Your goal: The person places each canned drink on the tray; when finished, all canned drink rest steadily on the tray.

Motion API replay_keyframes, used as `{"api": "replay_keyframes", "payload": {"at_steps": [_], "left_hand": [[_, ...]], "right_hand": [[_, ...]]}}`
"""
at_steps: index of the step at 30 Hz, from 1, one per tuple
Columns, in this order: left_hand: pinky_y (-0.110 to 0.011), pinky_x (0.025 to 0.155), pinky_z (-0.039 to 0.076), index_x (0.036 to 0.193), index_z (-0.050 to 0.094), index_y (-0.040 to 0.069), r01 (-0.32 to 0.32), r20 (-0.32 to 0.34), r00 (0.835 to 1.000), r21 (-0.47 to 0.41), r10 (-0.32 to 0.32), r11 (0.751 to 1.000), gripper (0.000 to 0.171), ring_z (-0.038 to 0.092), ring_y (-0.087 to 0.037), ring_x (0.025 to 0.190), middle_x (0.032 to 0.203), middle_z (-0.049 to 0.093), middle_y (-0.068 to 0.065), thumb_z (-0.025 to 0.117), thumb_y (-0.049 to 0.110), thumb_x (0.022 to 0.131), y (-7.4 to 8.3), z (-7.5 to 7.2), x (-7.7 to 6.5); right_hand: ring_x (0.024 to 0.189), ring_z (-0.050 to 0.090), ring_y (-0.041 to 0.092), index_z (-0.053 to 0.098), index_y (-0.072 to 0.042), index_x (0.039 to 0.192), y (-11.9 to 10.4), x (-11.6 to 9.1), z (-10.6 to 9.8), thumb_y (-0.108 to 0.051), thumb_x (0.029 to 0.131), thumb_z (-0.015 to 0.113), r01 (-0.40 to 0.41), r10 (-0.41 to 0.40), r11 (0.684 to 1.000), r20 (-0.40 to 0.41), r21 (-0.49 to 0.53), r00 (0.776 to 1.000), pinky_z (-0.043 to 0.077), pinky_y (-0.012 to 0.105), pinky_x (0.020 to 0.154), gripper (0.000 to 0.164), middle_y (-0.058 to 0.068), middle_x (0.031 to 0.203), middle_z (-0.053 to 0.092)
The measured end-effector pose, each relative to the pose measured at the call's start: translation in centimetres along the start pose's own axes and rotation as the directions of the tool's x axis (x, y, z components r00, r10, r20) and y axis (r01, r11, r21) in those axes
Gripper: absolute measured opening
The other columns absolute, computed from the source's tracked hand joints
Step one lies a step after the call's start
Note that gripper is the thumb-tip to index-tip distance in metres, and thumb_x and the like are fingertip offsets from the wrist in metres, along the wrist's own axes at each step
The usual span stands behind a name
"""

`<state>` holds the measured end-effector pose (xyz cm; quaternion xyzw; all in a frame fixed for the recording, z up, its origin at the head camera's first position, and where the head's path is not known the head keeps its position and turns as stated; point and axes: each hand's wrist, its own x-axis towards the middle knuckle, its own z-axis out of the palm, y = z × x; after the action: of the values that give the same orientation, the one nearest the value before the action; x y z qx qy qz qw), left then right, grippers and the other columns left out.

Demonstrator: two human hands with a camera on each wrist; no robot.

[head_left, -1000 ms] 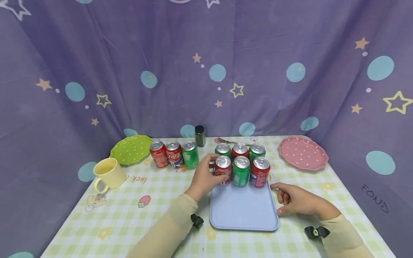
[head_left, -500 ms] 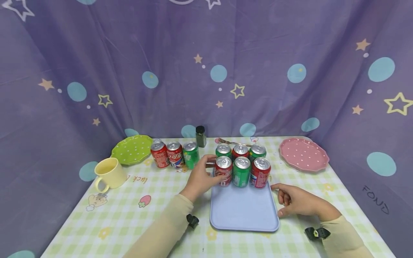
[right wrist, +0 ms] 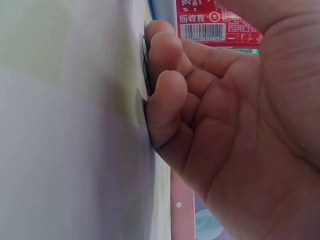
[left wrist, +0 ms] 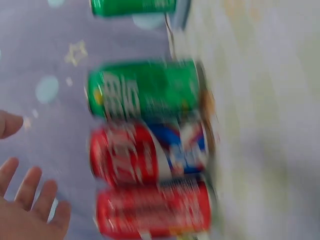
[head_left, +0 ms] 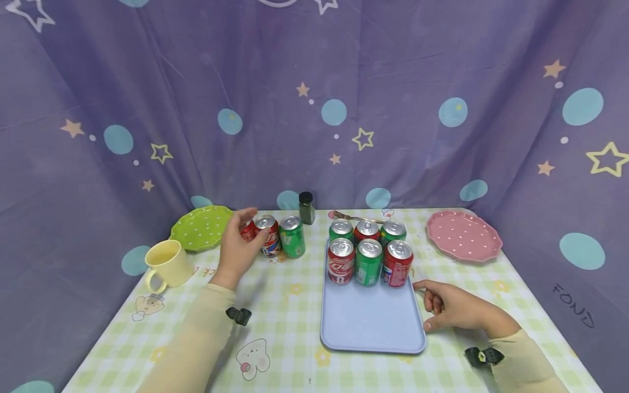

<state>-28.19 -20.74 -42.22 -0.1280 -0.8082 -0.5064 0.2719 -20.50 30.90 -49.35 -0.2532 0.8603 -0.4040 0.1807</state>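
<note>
My left hand is in front of three soda cans at the table's back left, thumb spread from the fingers and nothing held. It partly hides the leftmost red can; beside that stand another red can and a green can. The left wrist view shows the left fingers apart from these cans. On the blue tray, red and green cans stand in two rows, among them a front-left red can. My right hand rests beside the tray's right edge, index finger and thumb at its rim, other fingers curled.
A yellow mug and a green plate stand at the left. Behind the cans are a dark-capped seasoning jar and a fork. A pink plate lies at the back right, near the curtain.
My left hand has let go of the front-left red can on the tray and moved left to the three cans beside the green plate. The right hand and tray have stayed put.
</note>
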Motion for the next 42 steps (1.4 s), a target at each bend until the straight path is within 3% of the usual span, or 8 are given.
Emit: {"api": "replay_keyframes", "payload": {"at_steps": [4, 10, 15, 20, 23, 28, 37, 42], "left_hand": [[-0.055, 0.118, 0.034, 0.147, 0.051, 0.005, 0.065, -0.068, 0.996, 0.080, -0.060, 0.995, 0.064, 0.044, -0.036, 0.141, 0.149, 0.051, -0.018, 0.079, 0.005, 0.090, -2.4, -2.1, 0.9], [-0.059, 0.121, 0.029, 0.157, 0.035, 0.001, 0.187, -0.011, 0.982, 0.063, -0.186, 0.980, 0.080, 0.034, -0.045, 0.147, 0.158, 0.037, -0.023, 0.078, 0.004, 0.090, -5.4, -3.0, 1.2], [-0.057, 0.121, 0.033, 0.162, 0.023, 0.003, 0.312, 0.055, 0.948, 0.003, -0.312, 0.950, 0.091, 0.035, -0.050, 0.146, 0.159, 0.032, -0.028, 0.080, 0.006, 0.091, -7.3, -2.8, 1.1], [-0.054, 0.116, 0.041, 0.165, 0.017, 0.007, 0.412, 0.132, 0.903, -0.002, -0.408, 0.911, 0.093, 0.043, -0.046, 0.141, 0.156, 0.037, -0.029, 0.077, 0.005, 0.093, -8.5, -2.4, 1.1], [-0.055, 0.116, 0.040, 0.161, 0.021, 0.002, 0.431, 0.146, 0.889, 0.058, -0.434, 0.901, 0.087, 0.044, -0.046, 0.141, 0.154, 0.039, -0.030, 0.076, 0.009, 0.095, -8.9, -2.2, 1.0], [-0.055, 0.118, 0.038, 0.156, 0.027, -0.003, 0.437, 0.130, 0.882, 0.131, -0.453, 0.890, 0.081, 0.044, -0.046, 0.141, 0.153, 0.041, -0.031, 0.077, 0.014, 0.095, -8.9, -2.1, 1.0], [-0.053, 0.117, 0.040, 0.161, 0.027, 0.004, 0.467, 0.114, 0.874, 0.075, -0.473, 0.881, 0.086, 0.045, -0.045, 0.141, 0.156, 0.041, -0.029, 0.080, 0.015, 0.094, -9.1, -2.3, 0.8], [-0.053, 0.116, 0.040, 0.161, 0.029, 0.007, 0.459, 0.071, 0.885, 0.020, -0.460, 0.888, 0.085, 0.046, -0.043, 0.141, 0.155, 0.044, -0.026, 0.081, 0.015, 0.094, -9.6, -2.2, 0.6]], "right_hand": [[0.075, 0.056, 0.014, 0.046, 0.008, 0.146, -0.1, -0.1, 0.0, -0.025, 0.078, 0.094, 0.006, -0.006, 1.000, -0.001, 0.001, 1.000, 0.048, 0.024, 0.063, 0.090, 0.011, 0.093, 0.058], [0.075, 0.055, 0.014, 0.046, 0.008, 0.145, -0.2, -0.1, 0.0, -0.024, 0.078, 0.094, -0.009, 0.009, 1.000, 0.002, 0.006, 1.000, 0.047, 0.024, 0.062, 0.089, 0.010, 0.093, 0.058], [0.075, 0.055, 0.014, 0.046, 0.008, 0.145, -0.4, 0.0, 0.1, -0.023, 0.078, 0.094, -0.015, 0.015, 1.000, 0.006, 0.020, 1.000, 0.047, 0.024, 0.062, 0.088, 0.010, 0.093, 0.058], [0.075, 0.055, 0.015, 0.046, 0.008, 0.145, -0.4, 0.0, 0.1, -0.022, 0.078, 0.094, -0.010, 0.010, 1.000, 0.001, 0.022, 1.000, 0.047, 0.024, 0.062, 0.088, 0.009, 0.092, 0.058], [0.075, 0.055, 0.014, 0.046, 0.007, 0.145, -0.3, 0.1, 0.1, -0.024, 0.078, 0.094, -0.018, 0.018, 1.000, 0.001, 0.011, 1.000, 0.047, 0.024, 0.062, 0.088, 0.009, 0.092, 0.058], [0.075, 0.055, 0.015, 0.047, 0.006, 0.145, -0.2, 0.1, 0.0, -0.025, 0.078, 0.094, -0.027, 0.027, 1.000, 0.000, -0.006, 1.000, 0.047, 0.024, 0.062, 0.088, 0.009, 0.093, 0.058], [0.075, 0.055, 0.015, 0.046, 0.007, 0.145, 0.0, 0.1, -0.1, -0.025, 0.078, 0.094, -0.020, 0.020, 1.000, 0.000, -0.009, 1.000, 0.047, 0.024, 0.062, 0.089, 0.009, 0.093, 0.058], [0.074, 0.055, 0.014, 0.046, 0.007, 0.145, 0.1, 0.1, -0.1, -0.025, 0.078, 0.094, -0.014, 0.014, 1.000, -0.001, -0.006, 1.000, 0.047, 0.024, 0.061, 0.088, 0.009, 0.093, 0.058]]}}
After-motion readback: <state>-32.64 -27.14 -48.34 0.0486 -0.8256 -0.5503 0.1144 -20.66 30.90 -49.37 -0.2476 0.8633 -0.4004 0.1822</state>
